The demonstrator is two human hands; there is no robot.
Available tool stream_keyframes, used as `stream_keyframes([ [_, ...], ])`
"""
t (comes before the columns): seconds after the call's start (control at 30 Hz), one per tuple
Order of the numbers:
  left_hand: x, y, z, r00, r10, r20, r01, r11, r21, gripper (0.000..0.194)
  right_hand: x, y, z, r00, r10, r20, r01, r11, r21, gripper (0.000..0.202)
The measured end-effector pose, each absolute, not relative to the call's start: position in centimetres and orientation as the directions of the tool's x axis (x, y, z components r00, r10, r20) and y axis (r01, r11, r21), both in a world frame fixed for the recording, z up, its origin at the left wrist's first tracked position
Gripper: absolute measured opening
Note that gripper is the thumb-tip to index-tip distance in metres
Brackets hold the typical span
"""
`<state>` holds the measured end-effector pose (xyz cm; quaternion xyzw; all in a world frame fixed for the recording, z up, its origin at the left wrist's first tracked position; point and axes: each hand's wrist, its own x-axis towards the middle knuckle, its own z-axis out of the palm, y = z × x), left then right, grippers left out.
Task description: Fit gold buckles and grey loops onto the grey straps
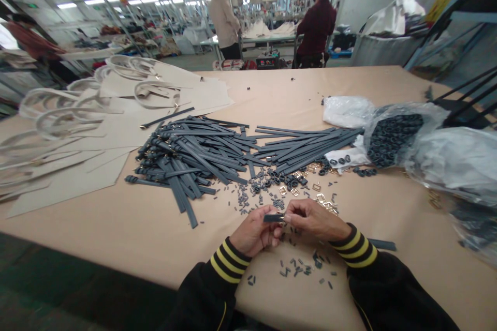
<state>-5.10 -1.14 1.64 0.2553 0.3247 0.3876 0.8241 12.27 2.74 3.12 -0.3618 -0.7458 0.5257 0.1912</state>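
My left hand [257, 231] is closed around a dark grey strap [273, 218], whose flat end shows above the fingers. A bit of gold metal, which looks like a buckle, shows at the strap by the fingertips. From the other side my right hand [315, 217] pinches the strap at this metal part; the fingertips hide the details. Just beyond the hands lie loose gold buckles [326, 202], dark keeper loops [297, 180] and tiny grey pieces [277, 202]. More tiny pieces [298, 268] are scattered between my forearms. A strap end [382, 244] sticks out past my right sleeve.
A heap of buckled straps [194, 150] and a fan of plain straps [310, 145] lie ahead. Beige bag panels with handles [77, 165] cover the table's left. Plastic bags, one with dark loops [396, 137], stand right. Two people [224, 20] are beyond the table [155, 238].
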Motion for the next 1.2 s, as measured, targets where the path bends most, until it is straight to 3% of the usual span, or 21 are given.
stream_keyframes([
  [0.27,-4.8,-1.5,1.2,0.521,0.796,-0.308,-0.475,0.570,0.671,0.027,12.2,2.8,3.1,-0.665,0.743,-0.071,0.343,0.219,-0.914,0.022],
  [0.37,-4.7,-1.4,1.2,0.484,0.818,-0.310,-0.457,0.539,0.708,0.030,12.2,2.6,3.1,-0.701,0.691,-0.176,0.300,0.063,-0.952,0.019],
  [0.47,-4.7,-1.2,1.1,0.384,0.878,-0.287,-0.375,0.432,0.820,0.030,12.5,2.5,3.2,-0.744,0.617,-0.257,0.268,-0.078,-0.960,0.016],
  [0.57,-4.5,-1.1,0.7,0.260,0.936,-0.239,-0.201,0.294,0.934,0.029,12.7,2.6,3.4,-0.745,0.616,-0.256,0.328,0.004,-0.945,0.013],
  [0.7,-4.1,-1.2,0.3,0.150,0.966,-0.210,-0.084,0.224,0.971,0.028,12.9,2.8,3.8,-0.750,0.637,-0.175,0.391,0.215,-0.895,0.014],
  [0.87,-4.0,-1.0,0.2,0.099,0.972,-0.213,-0.119,0.224,0.967,0.030,13.0,3.0,3.4,-0.756,0.632,-0.169,0.352,0.175,-0.920,0.027],
  [1.03,-4.3,-0.8,0.0,0.213,0.930,-0.299,-0.230,0.345,0.910,0.032,12.9,3.0,2.6,-0.733,0.656,-0.181,0.373,0.165,-0.913,0.024],
  [1.2,-4.3,-0.8,0.4,0.293,0.903,-0.315,-0.170,0.373,0.912,0.029,12.7,3.0,3.0,-0.712,0.671,-0.207,0.488,0.262,-0.833,0.021],
])
